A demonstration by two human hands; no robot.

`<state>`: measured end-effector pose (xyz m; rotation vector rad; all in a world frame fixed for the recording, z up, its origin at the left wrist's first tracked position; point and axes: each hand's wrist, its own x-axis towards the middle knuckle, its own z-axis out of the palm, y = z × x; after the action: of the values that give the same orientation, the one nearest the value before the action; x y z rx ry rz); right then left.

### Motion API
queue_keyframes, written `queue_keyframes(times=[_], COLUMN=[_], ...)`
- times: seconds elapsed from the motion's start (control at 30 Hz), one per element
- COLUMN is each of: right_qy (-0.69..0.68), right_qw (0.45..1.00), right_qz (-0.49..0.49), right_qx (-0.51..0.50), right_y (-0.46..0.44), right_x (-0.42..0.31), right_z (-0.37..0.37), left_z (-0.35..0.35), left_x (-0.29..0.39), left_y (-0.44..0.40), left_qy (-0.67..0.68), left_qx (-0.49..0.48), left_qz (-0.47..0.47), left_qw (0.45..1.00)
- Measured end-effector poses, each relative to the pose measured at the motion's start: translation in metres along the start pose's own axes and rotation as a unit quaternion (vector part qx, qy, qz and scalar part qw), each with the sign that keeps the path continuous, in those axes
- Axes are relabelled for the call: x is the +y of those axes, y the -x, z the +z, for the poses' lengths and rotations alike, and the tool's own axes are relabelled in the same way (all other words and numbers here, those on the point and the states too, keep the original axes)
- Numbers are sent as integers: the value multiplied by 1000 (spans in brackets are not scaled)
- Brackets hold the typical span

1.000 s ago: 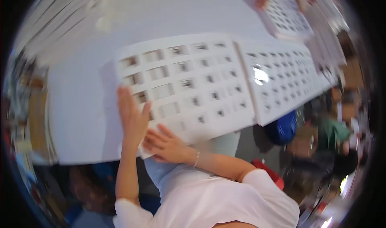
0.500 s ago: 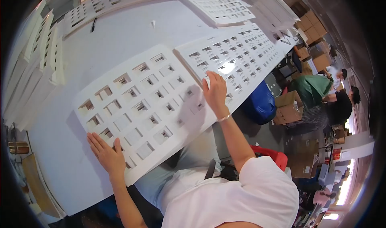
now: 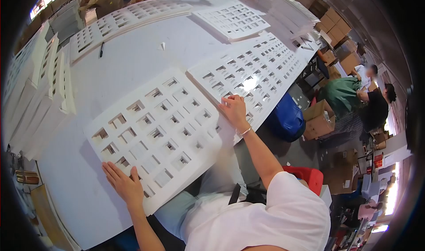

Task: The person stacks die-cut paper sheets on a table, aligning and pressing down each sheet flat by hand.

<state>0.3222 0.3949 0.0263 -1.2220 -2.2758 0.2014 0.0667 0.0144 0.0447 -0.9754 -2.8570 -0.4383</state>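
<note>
A white board with rows of square cut-outs [image 3: 146,148] lies at the near edge of the table, in front of my body. My left hand [image 3: 126,184] rests on its left edge with the fingers stretched out and the thumb apart. At the board's right edge, my right hand [image 3: 234,111] has its fingers bent and drawn together; what they pinch, if anything, is too small to make out. Close to that hand lies a second white cut-out board [image 3: 230,83] with a glossy patch of reflected light.
More cut-out boards [image 3: 232,23] lie across the white table [image 3: 137,52], and a stack of boards [image 3: 48,100] leans at left. A dark pen [image 3: 102,50] and a small white scrap [image 3: 163,46] lie there. Right of the table are a blue bag [image 3: 287,118], cartons and other people.
My right hand's fingers have gone from extended to bent at the board's edge. My left hand stays flat on the left edge. The camera view has shifted slightly.
</note>
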Motion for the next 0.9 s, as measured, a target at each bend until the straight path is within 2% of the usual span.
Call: queue_keyframes(times=[0.1,0.2,0.27,0.33,0.37,0.4,0.47,0.5,0.53,0.6,0.63,0.7,0.77,0.83,0.9], right_qy=[6,183,250,244,215,191,54,-147,-275,-412,-419,-371,-159,-88,102], right_qw=[1000,980,962,959,958,969,992,985,958,908,905,924,981,990,995], right_qz=[-23,-45,-24,-10,-61,-62,-111,-8,-25,7,2,44,95,68,11], right_qx=[14,60,103,141,179,143,27,-90,-77,-73,-66,-77,-52,-81,9], right_y=[-3,-19,-43,-64,-73,-80,-96,-102,-108,-130,-138,-167,-168,-170,-161], right_x=[-1,-10,-14,-30,-37,-55,-73,-96,-104,-109,-109,-76,-65,-26,7], right_z=[-3,-27,-53,-89,-106,-129,-173,-208,-227,-270,-280,-271,-236,-179,-113], left_z=[0,-2,-2,2,3,3,2,1,-1,3,4,2,-1,-3,-5], left_x=[-1,1,0,-3,-4,-4,-2,0,0,-3,-5,-4,-1,0,1], left_y=[1,0,0,1,2,2,1,1,1,3,2,1,1,2,3], left_qy=[5,2,-2,-5,-2,2,4,1,-4,-9,-11,-27,-31,-25,-20], left_qx=[-3,-5,-2,3,2,2,1,-2,-7,6,15,-7,-16,-15,-18], left_qz=[-6,-7,-6,-2,-2,-3,-8,-11,-12,1,9,-3,-11,-11,-12], left_qw=[1000,1000,1000,1000,1000,1000,1000,1000,1000,1000,1000,1000,999,1000,1000])
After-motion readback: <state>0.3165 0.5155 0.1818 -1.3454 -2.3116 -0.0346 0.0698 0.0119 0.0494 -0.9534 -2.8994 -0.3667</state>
